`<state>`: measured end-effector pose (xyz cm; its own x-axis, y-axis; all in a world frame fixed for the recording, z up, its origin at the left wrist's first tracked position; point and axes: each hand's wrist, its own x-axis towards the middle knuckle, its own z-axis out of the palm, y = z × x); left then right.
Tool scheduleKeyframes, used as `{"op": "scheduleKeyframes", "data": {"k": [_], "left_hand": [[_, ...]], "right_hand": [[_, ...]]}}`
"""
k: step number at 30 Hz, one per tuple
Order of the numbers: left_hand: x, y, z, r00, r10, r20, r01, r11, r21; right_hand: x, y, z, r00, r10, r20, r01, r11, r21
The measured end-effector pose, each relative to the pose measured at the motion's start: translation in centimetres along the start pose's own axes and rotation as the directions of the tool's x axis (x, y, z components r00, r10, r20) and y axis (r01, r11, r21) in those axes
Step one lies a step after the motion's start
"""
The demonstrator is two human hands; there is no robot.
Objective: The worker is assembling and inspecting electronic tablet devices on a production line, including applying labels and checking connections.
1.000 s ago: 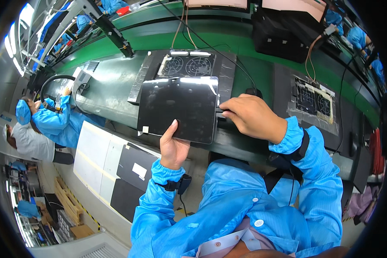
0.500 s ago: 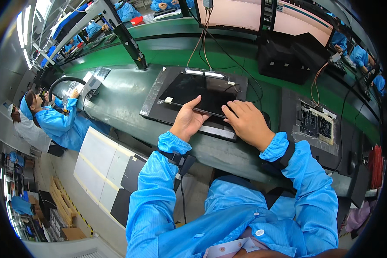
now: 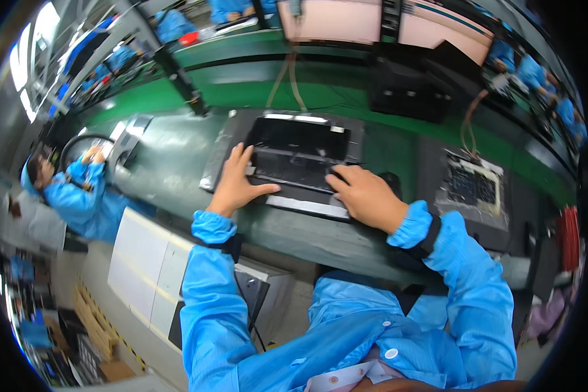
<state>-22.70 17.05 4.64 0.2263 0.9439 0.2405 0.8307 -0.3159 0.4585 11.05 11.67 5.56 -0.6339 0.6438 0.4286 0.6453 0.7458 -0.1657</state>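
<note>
A dark, glossy display panel (image 3: pixel 298 147) lies on a black padded fixture (image 3: pixel 220 147) with taped edges. My left hand (image 3: pixel 234 186) is spread at the panel's left side, the thumb pointing inward along the near edge and the fingers pointing away from me. It is open, beside the panel rather than under it. At the panel's near right corner is my right hand (image 3: pixel 371 197), its fingers bent over the edge; the thumb's grip is partly hidden. A silvery strip (image 3: pixel 307 206) runs along the fixture's near side.
A second black fixture (image 3: pixel 431 176) with an exposed board sits to the right. Behind stand a black box (image 3: pixel 408 88) and monitors (image 3: pixel 330 21). Thin cables (image 3: pixel 295 81) hang to the fixture. A co-worker in blue (image 3: pixel 78 206) sits at the left, by a white board (image 3: pixel 144 261).
The panel has gone from tilted up on my left hand to lying on the fixture. My left hand has slid out leftward and spread. My right hand stays at the corner. The view shifted slightly.
</note>
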Motion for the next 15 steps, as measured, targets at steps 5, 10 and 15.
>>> {"op": "scheduleKeyframes", "data": {"k": [5,10,15], "left_hand": [[-0.2,-1.8,0.5,0.998,-0.038,-0.059,0.037,0.999,-0.003],[-0.9,-1.6,-0.2,0.994,-0.104,-0.038,0.104,0.995,-0.001],[-4.4,5.0,2.4,0.944,0.083,-0.319,-0.103,0.994,-0.045]], "right_hand": [[1.2,-0.4,1.9,1.000,-0.007,-0.012,0.006,0.997,-0.072],[0.6,-0.8,0.6,0.993,0.010,-0.116,-0.002,0.998,0.070],[-2.3,3.9,-8.1,0.801,0.254,-0.542,-0.165,0.964,0.208]]}}
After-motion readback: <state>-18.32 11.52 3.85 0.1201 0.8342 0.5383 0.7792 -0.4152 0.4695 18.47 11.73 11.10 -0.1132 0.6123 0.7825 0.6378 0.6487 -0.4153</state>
